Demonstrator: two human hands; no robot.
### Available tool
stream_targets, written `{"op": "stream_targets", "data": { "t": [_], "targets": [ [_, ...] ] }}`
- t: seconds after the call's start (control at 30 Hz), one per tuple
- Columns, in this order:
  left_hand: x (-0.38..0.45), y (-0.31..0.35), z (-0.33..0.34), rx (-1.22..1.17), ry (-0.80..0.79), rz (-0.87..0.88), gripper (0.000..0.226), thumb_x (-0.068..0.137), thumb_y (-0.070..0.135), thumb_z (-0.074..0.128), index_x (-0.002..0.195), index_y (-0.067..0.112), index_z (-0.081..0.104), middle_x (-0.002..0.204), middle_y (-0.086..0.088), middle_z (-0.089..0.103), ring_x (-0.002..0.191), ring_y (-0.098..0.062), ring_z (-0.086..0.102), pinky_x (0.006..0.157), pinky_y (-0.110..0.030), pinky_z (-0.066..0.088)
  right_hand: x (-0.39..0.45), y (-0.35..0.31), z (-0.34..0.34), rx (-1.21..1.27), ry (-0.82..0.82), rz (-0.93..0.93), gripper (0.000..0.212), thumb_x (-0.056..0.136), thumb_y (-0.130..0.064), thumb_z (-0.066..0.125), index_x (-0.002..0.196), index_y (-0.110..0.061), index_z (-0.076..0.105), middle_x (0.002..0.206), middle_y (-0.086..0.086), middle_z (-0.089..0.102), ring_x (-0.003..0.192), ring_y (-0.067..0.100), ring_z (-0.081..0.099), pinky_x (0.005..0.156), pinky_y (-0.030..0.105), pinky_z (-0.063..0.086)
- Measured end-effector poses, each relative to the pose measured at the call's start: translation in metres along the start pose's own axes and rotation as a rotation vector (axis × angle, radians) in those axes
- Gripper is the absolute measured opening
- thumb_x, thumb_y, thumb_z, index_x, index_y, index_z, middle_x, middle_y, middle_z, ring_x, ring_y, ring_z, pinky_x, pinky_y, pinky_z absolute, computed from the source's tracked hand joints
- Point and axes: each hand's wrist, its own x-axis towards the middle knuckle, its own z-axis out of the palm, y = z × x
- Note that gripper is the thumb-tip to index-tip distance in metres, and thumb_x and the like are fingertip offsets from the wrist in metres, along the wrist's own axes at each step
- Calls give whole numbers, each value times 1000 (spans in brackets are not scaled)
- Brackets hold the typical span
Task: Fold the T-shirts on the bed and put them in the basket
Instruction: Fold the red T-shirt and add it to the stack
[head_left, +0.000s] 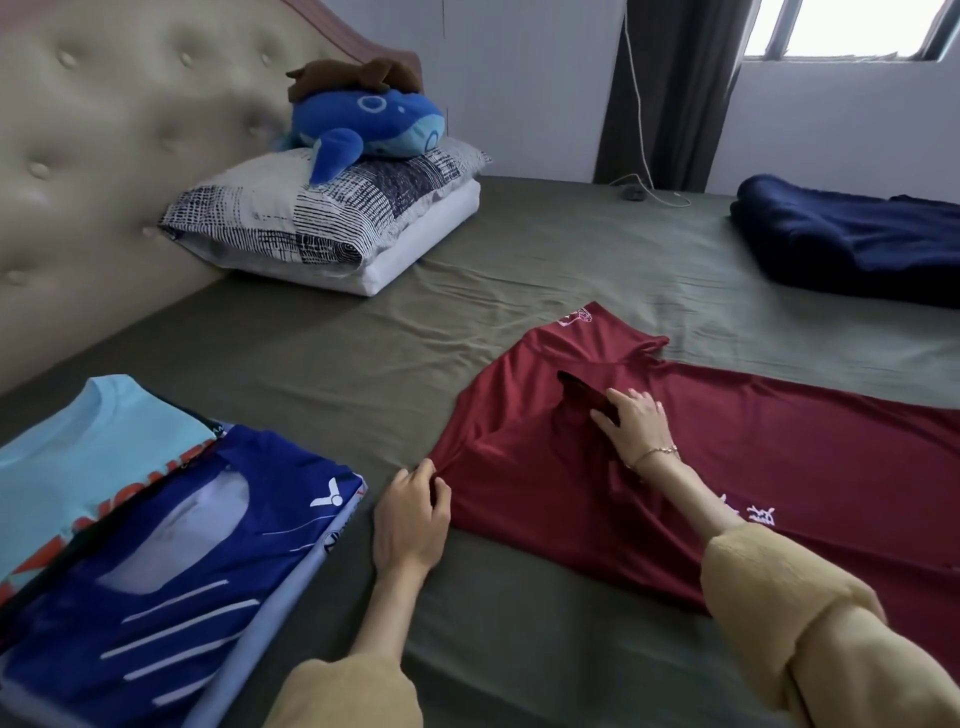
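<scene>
A dark red T-shirt (727, 467) lies spread on the olive bed sheet (363, 338), its neck end toward the left. My left hand (413, 519) pinches the shirt's near left edge, at the sleeve. My right hand (631, 423) rests on the shirt near the collar opening, fingers curled into the fabric. At the lower left lies a blue sports T-shirt (171, 561), laid over a light blue T-shirt (88, 441). No basket is in view.
A padded headboard (104, 156) runs along the left. Two stacked pillows (322, 223) carry a blue plush whale (363, 124). A folded navy blanket (852, 244) lies at the far right. A white cable (654, 195) trails near the dark curtain (670, 88).
</scene>
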Motion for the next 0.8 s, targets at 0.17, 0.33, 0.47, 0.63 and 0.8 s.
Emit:
{"op": "stream_targets", "data": {
  "t": [0.17, 0.33, 0.47, 0.63, 0.8],
  "targets": [
    [2, -6, 5, -15, -4, -33, 20, 97, 21, 44, 104, 9, 58, 96, -14, 62, 91, -33, 59, 74, -37, 41, -10, -5, -9, 145, 173, -223, 27, 91, -25, 61, 109, -5, 65, 96, 11, 65, 91, 31, 62, 75, 35, 45],
    [6, -10, 9, -36, -19, -59, 20, 97, 21, 43, 103, 8, 58, 98, -15, 64, 92, -35, 60, 75, -38, 42, -50, -15, -7, 9, 224, -621, 32, 89, -41, 45, 91, -21, 71, 80, -6, 63, 74, 14, 64, 59, 19, 43],
    [7, -11, 11, -20, -16, -53, 22, 97, 23, 43, 104, 9, 58, 98, -15, 64, 93, -35, 60, 75, -39, 43, -82, -11, 9, -182, 74, -726, 35, 84, -45, 42, 100, -31, 70, 81, -14, 66, 72, 4, 65, 68, 18, 40],
    [5, -9, 8, -12, -50, -44, 37, 96, 46, 39, 100, 13, 55, 89, -12, 62, 87, -31, 60, 75, -37, 43, -96, 8, 3, -200, 53, -678, 53, 62, -39, 46, 111, -22, 57, 97, -8, 61, 88, 14, 60, 77, 31, 44],
    [6, -5, 4, 7, -87, -83, 46, 91, 58, 41, 101, 15, 56, 83, -10, 56, 86, -33, 59, 72, -36, 41, -103, 28, -2, -125, 65, -537, 43, 54, -18, 55, 97, -20, 52, 96, -2, 54, 90, 15, 44, 69, 36, 51]
  ]
}}
